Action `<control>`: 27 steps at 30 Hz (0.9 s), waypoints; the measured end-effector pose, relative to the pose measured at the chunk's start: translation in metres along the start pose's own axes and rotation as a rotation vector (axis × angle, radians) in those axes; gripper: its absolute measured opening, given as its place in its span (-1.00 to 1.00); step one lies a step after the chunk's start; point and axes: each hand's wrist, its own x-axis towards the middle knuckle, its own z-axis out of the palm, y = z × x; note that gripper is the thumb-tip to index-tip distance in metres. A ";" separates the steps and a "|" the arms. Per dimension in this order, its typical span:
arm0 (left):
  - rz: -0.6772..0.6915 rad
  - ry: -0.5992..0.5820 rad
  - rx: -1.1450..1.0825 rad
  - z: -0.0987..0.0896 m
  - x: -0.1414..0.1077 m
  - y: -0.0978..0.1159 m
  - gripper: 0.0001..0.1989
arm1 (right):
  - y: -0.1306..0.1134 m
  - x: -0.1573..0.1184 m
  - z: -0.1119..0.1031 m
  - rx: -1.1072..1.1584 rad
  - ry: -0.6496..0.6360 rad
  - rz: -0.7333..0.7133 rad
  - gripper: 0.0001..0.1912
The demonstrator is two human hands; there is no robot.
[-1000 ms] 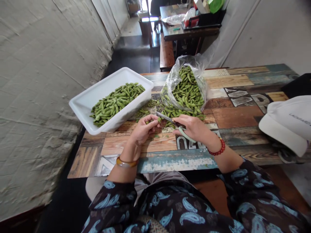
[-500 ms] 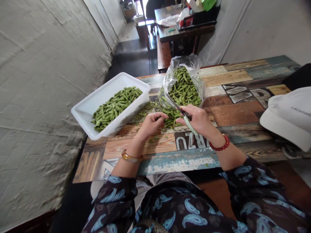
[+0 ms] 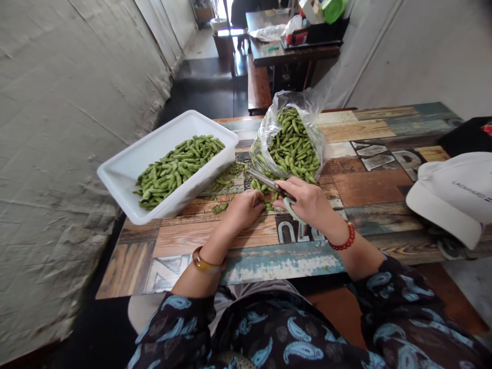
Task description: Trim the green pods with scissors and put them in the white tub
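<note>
My right hand [image 3: 307,202] is closed around scissors [image 3: 289,205] with pale green handles, their blades pointing up and left. Just left of it, my left hand [image 3: 246,207] has its fingers pressed together at the near edge of a small pile of green pods [image 3: 258,186]; what lies between the fingertips is hidden. Behind both hands a clear plastic bag [image 3: 266,128] lies open, full of green pods [image 3: 294,146]. A white tub [image 3: 132,154] on the left holds more pods [image 3: 175,171]. Trimmed scraps [image 3: 226,179] are scattered between tub and bag.
On the right of the patchwork-patterned table [image 3: 372,184] rests a white cap [image 3: 453,192] beside a black item. A rough wall [image 3: 57,118] runs along the left. Farther back stands another table [image 3: 265,54] with a black tray and plastic bags.
My left hand has come down slightly and right, onto the near edge of the pods. The scissors have turned, so their blades now point more to the left. The camera view has shifted a little.
</note>
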 end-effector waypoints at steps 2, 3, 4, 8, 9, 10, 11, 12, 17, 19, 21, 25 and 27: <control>-0.001 0.009 -0.047 0.000 -0.002 -0.001 -0.93 | -0.001 0.000 0.001 -0.015 -0.009 -0.009 -0.58; 0.003 0.015 -0.062 0.000 -0.002 -0.002 -0.93 | -0.002 0.000 0.002 -0.017 -0.012 -0.016 -0.58; 0.009 0.021 -0.073 0.000 -0.002 -0.001 -0.94 | -0.002 -0.001 0.003 -0.014 -0.011 -0.021 -0.59; 0.012 0.084 -0.098 -0.003 -0.001 0.001 -0.92 | 0.000 0.000 0.005 0.035 0.010 -0.020 -0.63; 0.006 0.116 -0.128 -0.005 -0.001 0.002 -0.91 | 0.001 0.001 0.005 0.055 0.023 -0.019 -0.64; -0.008 0.144 -0.185 -0.007 -0.001 0.003 -0.90 | 0.003 0.001 0.005 0.075 0.040 -0.018 -0.64; -0.033 0.162 -0.272 -0.010 -0.002 0.005 -0.89 | 0.004 0.001 0.005 0.093 0.063 -0.020 -0.64; -0.071 0.168 -0.391 -0.013 -0.004 0.007 -0.88 | 0.006 0.001 0.005 0.112 0.088 -0.026 -0.63; -0.275 0.124 -1.046 -0.023 -0.015 0.014 -0.64 | 0.009 -0.001 0.005 0.176 0.112 -0.058 -0.63; -0.294 0.124 -1.178 -0.024 -0.017 0.014 -0.59 | 0.007 -0.001 0.004 0.205 0.081 -0.062 -0.61; -0.313 0.135 -1.254 -0.024 -0.017 0.012 -0.55 | 0.005 -0.002 0.003 0.233 0.033 -0.068 -0.58; -0.362 0.128 -1.311 -0.026 -0.017 0.008 -0.59 | 0.003 -0.001 0.001 0.237 -0.082 -0.056 -0.54; -0.371 0.106 -1.309 -0.027 -0.017 0.008 -0.61 | 0.002 0.000 0.000 0.230 -0.100 -0.039 -0.54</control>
